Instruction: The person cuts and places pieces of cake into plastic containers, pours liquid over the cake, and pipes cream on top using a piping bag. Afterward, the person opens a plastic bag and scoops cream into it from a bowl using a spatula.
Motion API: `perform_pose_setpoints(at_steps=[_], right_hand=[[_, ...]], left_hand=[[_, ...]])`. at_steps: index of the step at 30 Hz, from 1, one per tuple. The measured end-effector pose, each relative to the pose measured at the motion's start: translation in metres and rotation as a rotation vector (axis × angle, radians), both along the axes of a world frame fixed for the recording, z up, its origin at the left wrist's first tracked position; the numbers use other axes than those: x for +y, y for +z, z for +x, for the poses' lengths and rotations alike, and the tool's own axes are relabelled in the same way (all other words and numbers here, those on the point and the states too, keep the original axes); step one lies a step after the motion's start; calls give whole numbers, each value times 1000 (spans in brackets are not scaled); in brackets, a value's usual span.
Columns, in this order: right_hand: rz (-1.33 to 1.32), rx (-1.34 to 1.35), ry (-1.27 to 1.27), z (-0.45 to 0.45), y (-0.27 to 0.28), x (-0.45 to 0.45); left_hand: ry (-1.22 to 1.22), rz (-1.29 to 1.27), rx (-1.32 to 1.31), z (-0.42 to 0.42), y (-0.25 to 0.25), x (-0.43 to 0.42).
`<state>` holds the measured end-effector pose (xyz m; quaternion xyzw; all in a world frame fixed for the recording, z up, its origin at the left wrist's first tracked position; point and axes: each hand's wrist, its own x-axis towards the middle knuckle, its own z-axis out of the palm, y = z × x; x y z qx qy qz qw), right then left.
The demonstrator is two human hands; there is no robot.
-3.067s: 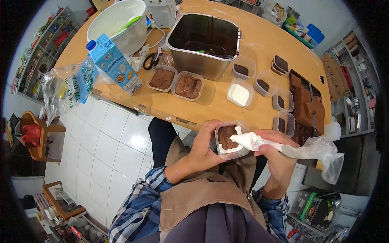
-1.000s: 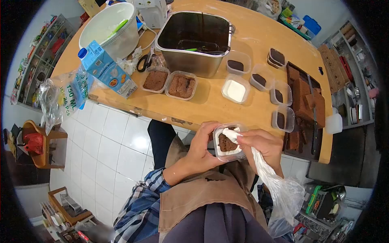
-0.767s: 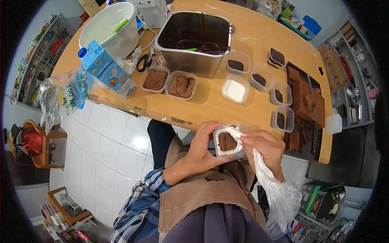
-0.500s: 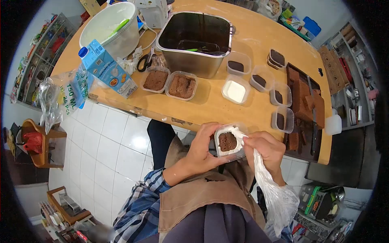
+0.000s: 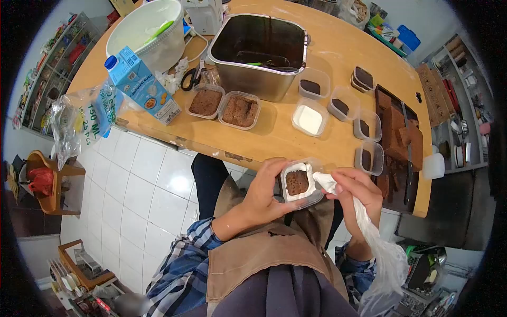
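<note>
Left hand (image 5: 265,195) is gripping the plastic cake cup (image 5: 298,183); right hand (image 5: 359,194) is pinching the piping bag (image 5: 384,261), its tip (image 5: 325,182) pointing left, sitting at the cup's right rim, the bag's length trailing back past the wrist.

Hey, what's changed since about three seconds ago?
The cream, then a partial line, now rings the cake. The piping bag's tip has moved right, off the cake to the tub's edge, and its loose end has swung down. Nothing was let go: left hand on tub, right hand on bag. The carton stayed put.
</note>
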<state>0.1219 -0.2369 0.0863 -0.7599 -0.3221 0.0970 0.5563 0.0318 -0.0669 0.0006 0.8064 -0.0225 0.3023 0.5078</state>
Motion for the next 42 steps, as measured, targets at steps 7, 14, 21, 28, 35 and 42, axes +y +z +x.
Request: perform_pose_setpoints(at_steps=[7, 14, 21, 28, 35, 42], right_hand=[[-68, -304, -8, 0, -10, 12], [-57, -381, -9, -4, -16, 19], [-46, -423, -13, -4, -22, 21], [-8, -192, 20, -6, -15, 19], [-89, -162, 115, -3, -11, 9], [-73, -68, 160, 0, -14, 5]], left_hand=[[-21, 1, 3, 1, -8, -1], [-23, 20, -9, 2, -3, 0], [-21, 29, 35, 1, -1, -1], [-33, 0, -28, 2, -3, -1], [-37, 47, -11, 1, -2, 0], [-19, 53, 1, 1, -5, -2]])
